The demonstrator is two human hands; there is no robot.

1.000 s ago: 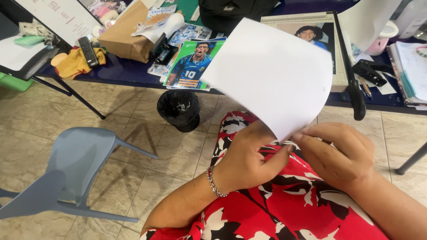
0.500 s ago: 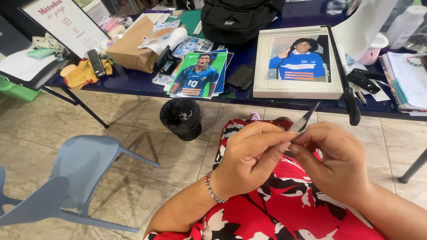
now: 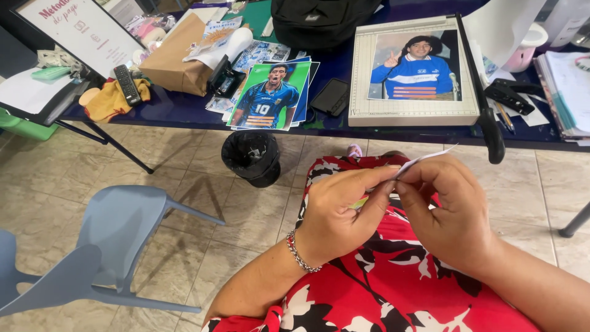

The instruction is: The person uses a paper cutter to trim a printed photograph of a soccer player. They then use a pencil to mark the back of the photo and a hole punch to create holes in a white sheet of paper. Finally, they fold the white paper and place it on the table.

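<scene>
Fingers: both hands pinch a thin white sheet of paper, seen edge-on, over the lap in a red flowered dress.
Left hand: thumb and forefinger closed on the paper's near end; a beaded bracelet circles the wrist.
Right hand: fingertips curled onto the same sheet, touching the left hand's fingers.
Paper: held between the hands, its far tip pointing up towards the desk's front edge.
Desk, left: a sign board, a remote on a yellow cloth.
Desk, middle: player prints overhanging the front edge, a black bin on the floor below.
Desk, right: a paper trimmer carrying a photo.
Floor, left: a grey plastic chair.
</scene>
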